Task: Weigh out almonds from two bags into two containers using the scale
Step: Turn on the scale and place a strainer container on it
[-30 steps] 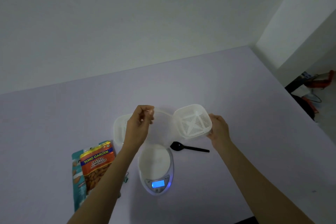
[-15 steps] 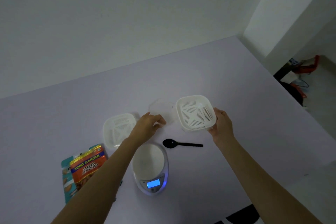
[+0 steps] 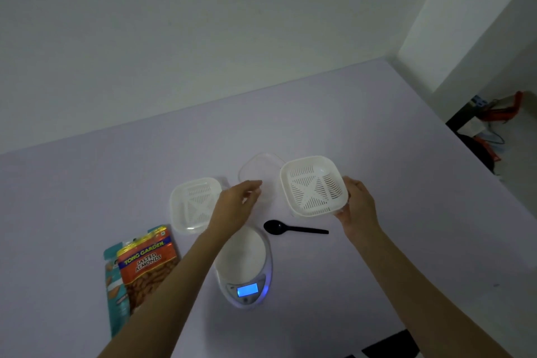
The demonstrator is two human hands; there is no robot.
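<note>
Item: white slotted container [image 3: 313,186], right of centre, gripped at its near-right corner by right hand [image 3: 360,206]; left hand [image 3: 238,203] slack-fingered beside clear lid [image 3: 261,174]; risk: the corner-only hold may let it tip onto black spoon [image 3: 293,229] short of scale [image 3: 244,267].

Take the scale [image 3: 243,267] on the table [image 3: 377,154] as the clock's centre, with 12 pointing away from the person. The spoon [image 3: 293,228] lies just beyond it at 1, its bowl nearest the scale and its handle running toward 3. The left container [image 3: 194,205] sits at 11. The lid [image 3: 261,174] lies at 12, between the 2 containers. The right container [image 3: 313,186] is at 1, behind the spoon and just beside the lid, with the right hand [image 3: 359,206] gripping its right edge. The left hand [image 3: 236,203] is over the scale's far edge, with its fingertips at the lid's near edge. At 9 lie 2 bags, the Tong Garden bag [image 3: 148,264] overlapping the second bag [image 3: 114,285] on its left.
</note>
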